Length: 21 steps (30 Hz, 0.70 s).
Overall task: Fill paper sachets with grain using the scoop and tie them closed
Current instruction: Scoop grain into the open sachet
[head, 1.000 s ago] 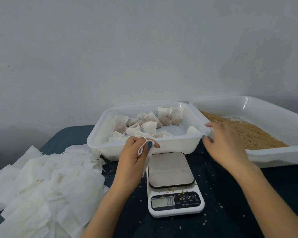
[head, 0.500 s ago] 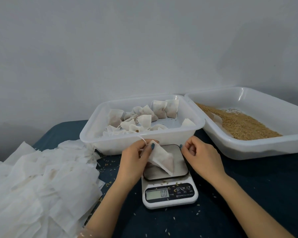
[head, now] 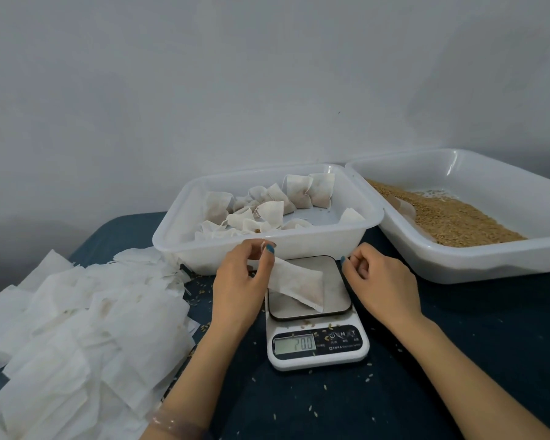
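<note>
L. hand (head: 238, 287) pinched the neck of a filled sachet (head: 302, 285) between thumb and fingers, the bag's body lying across the plate of the scale (head: 318, 344), centre front of the table (head: 458, 360). R. hand (head: 381, 281) hovered just beside the plate's right side, fingers curled, nothing visible in them. Behind, a white tray (head: 178, 230) held tied sachets (head: 299, 192); the grain tray (head: 489, 265) sat toward the right edge. Empty sachets (head: 77, 328) heaped at left edge.
</note>
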Motion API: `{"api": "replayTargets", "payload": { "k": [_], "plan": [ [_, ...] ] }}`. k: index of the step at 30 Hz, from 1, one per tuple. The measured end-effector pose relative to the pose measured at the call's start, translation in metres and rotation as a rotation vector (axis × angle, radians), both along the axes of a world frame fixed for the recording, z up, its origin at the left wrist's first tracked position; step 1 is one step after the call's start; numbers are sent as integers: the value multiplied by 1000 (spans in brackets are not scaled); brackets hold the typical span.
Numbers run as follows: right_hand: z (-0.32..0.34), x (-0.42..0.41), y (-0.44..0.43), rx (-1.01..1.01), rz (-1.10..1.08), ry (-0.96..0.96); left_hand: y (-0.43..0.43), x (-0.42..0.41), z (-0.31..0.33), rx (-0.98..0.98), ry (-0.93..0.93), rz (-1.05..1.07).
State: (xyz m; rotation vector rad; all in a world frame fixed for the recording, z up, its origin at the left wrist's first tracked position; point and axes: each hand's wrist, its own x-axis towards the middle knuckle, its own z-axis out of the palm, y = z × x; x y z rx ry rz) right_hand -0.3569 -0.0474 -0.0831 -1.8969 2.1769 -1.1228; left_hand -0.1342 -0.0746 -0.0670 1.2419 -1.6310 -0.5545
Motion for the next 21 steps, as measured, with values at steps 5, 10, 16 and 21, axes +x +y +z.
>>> {"api": "replayTargets", "payload": {
  "k": [5,10,16,21],
  "plan": [
    [0,1,1,-4,-9,22,0,1,2,4,25,13],
    [1,0,1,2,-17,34,1,2,3,28,-38,47],
    [2,1,1,1,-24,46,4,1,-1,59,-345,92],
    [2,1,2,1,-32,49,5,-2,-2,58,-436,109]
  ]
}}
